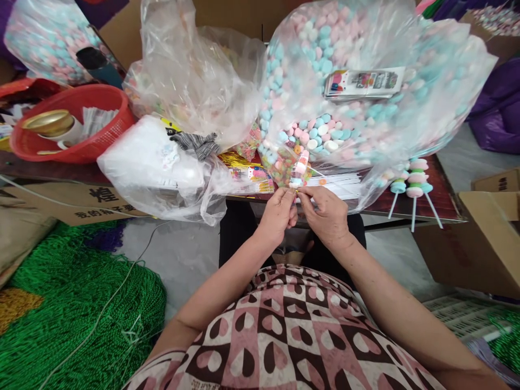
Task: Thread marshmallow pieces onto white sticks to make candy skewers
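Note:
My left hand (279, 214) and my right hand (325, 212) meet at the table's front edge, both pinched on a small wrapped candy stick (301, 165) that stands upright between them. The stick carries pink and white sweets in a clear sleeve. Right behind it lies a big clear bag (357, 81) full of blue, pink and white candies, with a printed card pack (364, 82) resting on top. Finished candy skewers (414, 184) on white sticks hang over the table edge to the right of my hands.
A red basket (73, 132) with a gold-lidded tin sits at the left. Crumpled clear bags (190, 81) and a white bag (150, 162) fill the table's middle. Green cord bundles (69, 292) lie on the floor at left; cardboard boxes (483, 244) stand at right.

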Tool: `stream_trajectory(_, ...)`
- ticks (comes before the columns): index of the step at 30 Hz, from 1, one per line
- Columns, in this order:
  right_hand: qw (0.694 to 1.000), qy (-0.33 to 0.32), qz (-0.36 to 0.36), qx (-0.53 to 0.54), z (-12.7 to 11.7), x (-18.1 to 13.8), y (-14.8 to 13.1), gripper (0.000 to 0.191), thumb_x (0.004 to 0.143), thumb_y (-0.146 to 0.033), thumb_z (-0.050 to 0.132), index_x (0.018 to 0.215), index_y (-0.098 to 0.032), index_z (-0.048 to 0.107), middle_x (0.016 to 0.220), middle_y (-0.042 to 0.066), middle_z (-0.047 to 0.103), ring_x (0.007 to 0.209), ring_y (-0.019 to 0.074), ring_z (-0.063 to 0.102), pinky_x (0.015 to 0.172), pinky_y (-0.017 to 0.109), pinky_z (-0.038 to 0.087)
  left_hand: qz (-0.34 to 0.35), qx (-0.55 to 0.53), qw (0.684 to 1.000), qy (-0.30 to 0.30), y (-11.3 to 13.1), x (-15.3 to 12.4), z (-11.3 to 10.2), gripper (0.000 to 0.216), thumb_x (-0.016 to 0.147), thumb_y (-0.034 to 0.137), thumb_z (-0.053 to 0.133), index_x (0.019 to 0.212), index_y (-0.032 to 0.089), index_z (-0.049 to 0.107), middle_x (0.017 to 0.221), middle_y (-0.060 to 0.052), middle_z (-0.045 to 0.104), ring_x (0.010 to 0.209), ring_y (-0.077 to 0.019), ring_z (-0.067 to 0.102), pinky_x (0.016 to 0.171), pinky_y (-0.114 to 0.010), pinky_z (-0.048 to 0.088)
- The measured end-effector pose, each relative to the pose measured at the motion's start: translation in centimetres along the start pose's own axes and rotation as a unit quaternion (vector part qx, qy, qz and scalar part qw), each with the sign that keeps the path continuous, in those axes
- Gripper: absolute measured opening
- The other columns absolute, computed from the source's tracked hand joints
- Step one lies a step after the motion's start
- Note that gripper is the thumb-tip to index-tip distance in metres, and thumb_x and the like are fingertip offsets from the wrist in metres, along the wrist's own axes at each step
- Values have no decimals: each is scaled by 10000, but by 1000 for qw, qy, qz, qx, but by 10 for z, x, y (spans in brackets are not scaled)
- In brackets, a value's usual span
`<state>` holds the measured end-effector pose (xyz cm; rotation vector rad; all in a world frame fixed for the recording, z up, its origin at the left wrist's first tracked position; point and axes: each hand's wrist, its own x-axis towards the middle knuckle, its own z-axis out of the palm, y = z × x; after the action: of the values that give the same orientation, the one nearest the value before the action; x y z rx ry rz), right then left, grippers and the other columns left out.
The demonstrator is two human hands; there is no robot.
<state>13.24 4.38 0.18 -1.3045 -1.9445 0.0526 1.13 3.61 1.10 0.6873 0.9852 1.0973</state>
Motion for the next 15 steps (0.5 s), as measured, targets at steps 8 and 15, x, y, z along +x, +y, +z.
stream_trajectory(8,936,-4,255,242,5,3,-9,165,826,-336,623,774,-190,680,672,16,675,601,152,597,603,291,491,82,30,996,6,-8,0,-2,287,879,460,558,778,215,448,466,115,324,365,-48,308,385,-179,277)
stream_trajectory(15,742,-129,408,517,-12,20,-10,295,640,-380,787,640,-179,570,562,-50,530,460,67,444,487,227,437,136,156,978,-3,-8,1,-13,272,905,471,519,810,217,498,520,83,452,437,-61,425,471,-197,361)
